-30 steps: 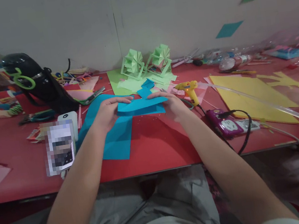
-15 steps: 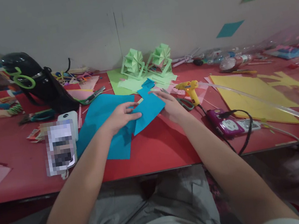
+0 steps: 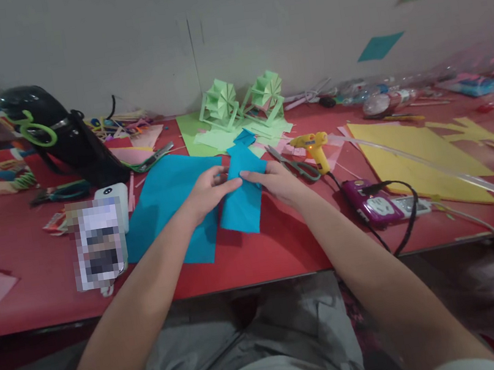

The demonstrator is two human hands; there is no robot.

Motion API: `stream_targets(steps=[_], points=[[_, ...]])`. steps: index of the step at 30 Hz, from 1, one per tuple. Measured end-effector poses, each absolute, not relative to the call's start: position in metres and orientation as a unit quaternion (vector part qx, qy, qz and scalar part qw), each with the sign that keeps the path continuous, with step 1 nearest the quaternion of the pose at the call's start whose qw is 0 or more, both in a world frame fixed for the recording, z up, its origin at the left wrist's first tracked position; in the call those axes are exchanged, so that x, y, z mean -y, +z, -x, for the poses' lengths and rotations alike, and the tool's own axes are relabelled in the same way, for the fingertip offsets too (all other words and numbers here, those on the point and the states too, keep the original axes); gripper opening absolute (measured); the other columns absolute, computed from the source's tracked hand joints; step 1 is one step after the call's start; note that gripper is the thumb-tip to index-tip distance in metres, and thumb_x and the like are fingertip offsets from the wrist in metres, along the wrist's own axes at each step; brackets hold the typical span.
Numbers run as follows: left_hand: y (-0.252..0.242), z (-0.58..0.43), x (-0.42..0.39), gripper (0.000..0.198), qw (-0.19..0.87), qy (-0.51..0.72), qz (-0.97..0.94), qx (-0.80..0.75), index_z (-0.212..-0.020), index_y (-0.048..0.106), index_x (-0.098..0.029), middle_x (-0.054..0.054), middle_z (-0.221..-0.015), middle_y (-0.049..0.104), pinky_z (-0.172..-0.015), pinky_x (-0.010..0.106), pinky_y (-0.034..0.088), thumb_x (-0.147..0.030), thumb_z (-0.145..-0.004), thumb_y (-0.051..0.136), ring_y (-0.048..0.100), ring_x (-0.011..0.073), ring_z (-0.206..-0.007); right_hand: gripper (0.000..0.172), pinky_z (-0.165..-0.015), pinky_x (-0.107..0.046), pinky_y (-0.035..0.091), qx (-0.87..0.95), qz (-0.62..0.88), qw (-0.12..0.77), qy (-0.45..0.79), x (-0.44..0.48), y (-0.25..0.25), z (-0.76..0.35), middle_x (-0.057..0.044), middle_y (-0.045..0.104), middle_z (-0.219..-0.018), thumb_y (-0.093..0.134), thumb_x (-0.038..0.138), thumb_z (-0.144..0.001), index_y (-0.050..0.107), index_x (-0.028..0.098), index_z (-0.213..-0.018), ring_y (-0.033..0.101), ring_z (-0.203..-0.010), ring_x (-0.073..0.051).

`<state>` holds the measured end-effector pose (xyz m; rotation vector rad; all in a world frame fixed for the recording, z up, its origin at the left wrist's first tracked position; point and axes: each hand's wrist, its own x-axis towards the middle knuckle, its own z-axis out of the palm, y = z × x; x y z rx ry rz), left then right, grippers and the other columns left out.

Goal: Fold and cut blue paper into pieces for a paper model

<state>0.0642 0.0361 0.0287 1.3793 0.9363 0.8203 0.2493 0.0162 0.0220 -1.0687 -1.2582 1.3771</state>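
Observation:
Between my two hands is a strip of blue paper (image 3: 245,207), lifted a little above the red table. My left hand (image 3: 213,191) grips its left edge, thumb on top and fingers beneath. My right hand (image 3: 277,182) pinches it from the right, the thumb pressed on its face close to the left thumb. The fingers under the paper are partly hidden. A larger blue sheet (image 3: 162,207) lies flat below my left forearm. Beyond the strip sits a small folded blue paper piece (image 3: 246,137). Scissors (image 3: 302,167) lie just right of my right hand.
A yellow glue gun (image 3: 313,150) stands by the scissors, its cord running to a purple power strip (image 3: 370,203). Yellow sheets (image 3: 415,160) and a clear ruler (image 3: 453,169) lie right. Green paper models (image 3: 220,103) stand at the back. A phone (image 3: 102,243) leans at left.
The blue strip has turned more upright, its lower end now pointing toward me. My right hand has shifted down and its thumb now lies over the paper, uncovering the scissors.

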Motion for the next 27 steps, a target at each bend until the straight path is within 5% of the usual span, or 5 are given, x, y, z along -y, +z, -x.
stream_targets(steps=[5,10,16,27], points=[[0.0288,-0.0619,-0.0398,0.040,0.576,0.397,-0.601,-0.385,-0.102,0.067,-0.017,0.009,-0.103,0.072,-0.074,0.030,0.053,-0.038,-0.069,0.078,0.067,0.0200,-0.089,0.039,-0.054,-0.026,0.035,0.598,0.432,0.404,0.542,-0.0142,0.0229,-0.2495,0.002,0.057,-0.062,0.078,0.050,-0.067,0.060,0.017,-0.064,0.047,-0.056,-0.010],[0.0308,-0.0594,-0.0409,0.039,0.546,0.404,-0.608,-0.411,-0.100,0.068,-0.017,0.009,-0.100,0.073,-0.068,0.030,0.053,-0.037,-0.068,0.078,0.068,0.0218,-0.087,0.038,-0.059,-0.027,0.038,0.576,0.442,0.434,0.533,-0.0168,0.0211,-0.2487,0.002,0.059,-0.067,0.076,0.052,-0.069,0.062,0.017,-0.071,0.050,-0.060,-0.011],[0.0320,-0.0598,-0.0393,0.043,0.538,0.424,-0.594,-0.422,-0.102,0.065,-0.017,0.008,-0.094,0.073,-0.064,0.030,0.053,-0.034,-0.065,0.080,0.068,0.0218,-0.082,0.048,-0.054,-0.026,0.032,0.588,0.440,0.454,0.505,-0.0195,0.0198,-0.2513,0.006,0.042,-0.056,0.074,0.054,-0.071,0.045,0.020,-0.057,0.040,-0.054,-0.009],[0.0287,-0.0614,-0.0394,0.045,0.525,0.444,-0.605,-0.401,-0.101,0.065,-0.016,0.007,-0.093,0.073,-0.071,0.032,0.056,-0.029,-0.061,0.083,0.068,0.0210,-0.084,0.041,-0.053,-0.025,0.036,0.567,0.435,0.479,0.510,-0.0187,0.0199,-0.2500,0.003,0.053,-0.058,0.076,0.053,-0.071,0.054,0.018,-0.065,0.048,-0.054,-0.010]])
